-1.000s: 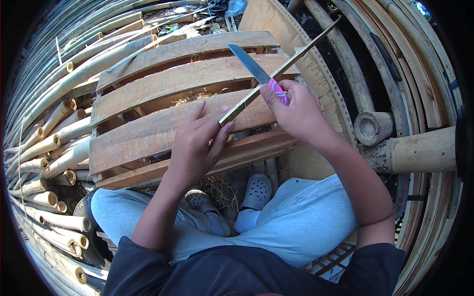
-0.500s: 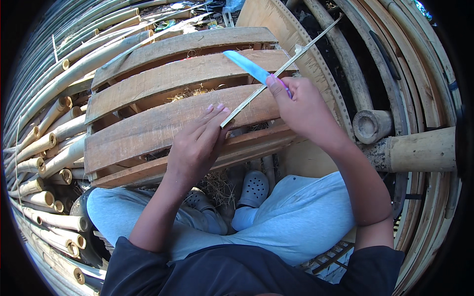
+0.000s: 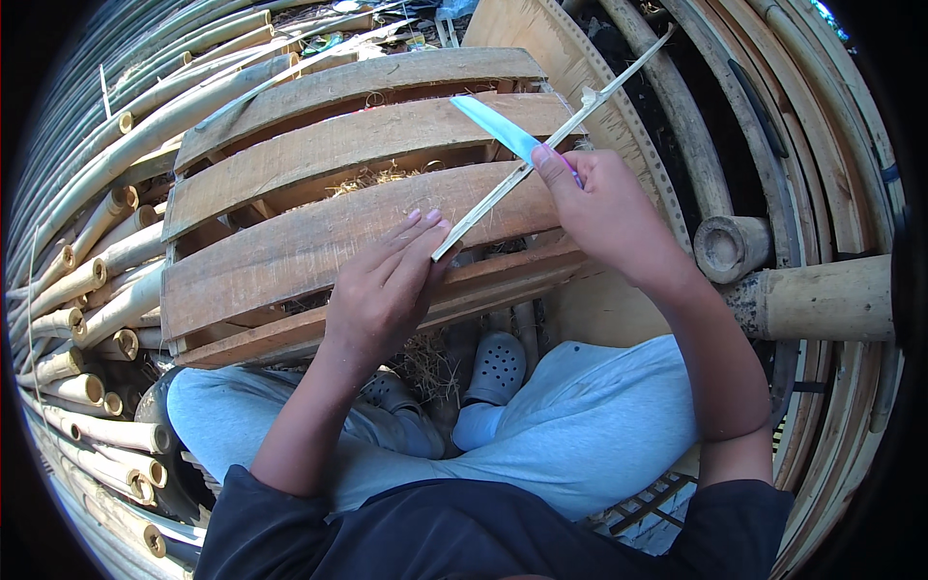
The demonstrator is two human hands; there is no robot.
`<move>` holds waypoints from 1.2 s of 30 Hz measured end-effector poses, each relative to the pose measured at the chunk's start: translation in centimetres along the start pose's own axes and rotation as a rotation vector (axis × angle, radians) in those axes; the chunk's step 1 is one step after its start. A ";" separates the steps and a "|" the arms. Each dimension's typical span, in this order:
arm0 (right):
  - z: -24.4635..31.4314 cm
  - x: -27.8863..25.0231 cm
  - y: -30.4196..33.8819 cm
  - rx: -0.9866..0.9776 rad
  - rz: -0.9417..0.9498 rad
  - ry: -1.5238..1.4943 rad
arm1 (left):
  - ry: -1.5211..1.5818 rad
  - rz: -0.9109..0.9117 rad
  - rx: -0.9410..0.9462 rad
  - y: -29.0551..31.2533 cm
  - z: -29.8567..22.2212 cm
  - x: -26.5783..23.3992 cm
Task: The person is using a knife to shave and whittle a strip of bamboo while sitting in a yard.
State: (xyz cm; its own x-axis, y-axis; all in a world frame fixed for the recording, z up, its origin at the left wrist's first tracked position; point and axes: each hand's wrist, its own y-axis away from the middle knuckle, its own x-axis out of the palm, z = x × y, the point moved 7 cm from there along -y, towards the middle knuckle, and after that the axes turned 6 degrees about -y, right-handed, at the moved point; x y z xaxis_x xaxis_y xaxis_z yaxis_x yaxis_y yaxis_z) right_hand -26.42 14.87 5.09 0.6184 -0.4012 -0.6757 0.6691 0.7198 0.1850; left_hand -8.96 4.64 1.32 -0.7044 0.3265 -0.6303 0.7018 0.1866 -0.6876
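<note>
The dark T-shirt (image 3: 483, 527) fills the lower edge, with light grey trousers (image 3: 590, 416) spread above it and a grey perforated clog (image 3: 497, 369) between the knees; the left hand (image 3: 382, 290) lies palm down over the near side of a slatted wooden crate (image 3: 290, 256), its fingers nearly straight and set close together, the index finger against the lower end of a thin pale bamboo strip (image 3: 488, 205); its thumb is mostly hidden, so I cannot tell whether it pinches the strip; the right hand (image 3: 601, 208) is closed around the pink-and-purple handle of a knife (image 3: 495, 128), fingers curled in, thumb laid forward near the base of the blade; the blade points up and left, crossing the strip beside that thumb; the strip slants over the crate from the left hand to the upper right, a whitish curl (image 3: 588, 97) partway along; dry straw (image 3: 372, 180) shows between the slats; beyond the crate's right end leans a plywood sheet (image 3: 570, 72), and cut bamboo poles (image 3: 126, 304) are stacked along the left.
</note>
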 end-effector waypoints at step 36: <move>2.7 3.2 2.3 -0.090 0.126 -0.055 | 0.042 0.051 -0.041 0.0 0.0 0.5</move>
State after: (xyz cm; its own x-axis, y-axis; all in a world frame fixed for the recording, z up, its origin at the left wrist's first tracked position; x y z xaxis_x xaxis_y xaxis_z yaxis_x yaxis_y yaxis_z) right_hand -21.76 13.68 5.30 0.7186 -0.3334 -0.6103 0.5468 0.8131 0.1996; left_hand -9.31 4.78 1.01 -0.6632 0.3745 -0.6480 0.7410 0.2067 -0.6389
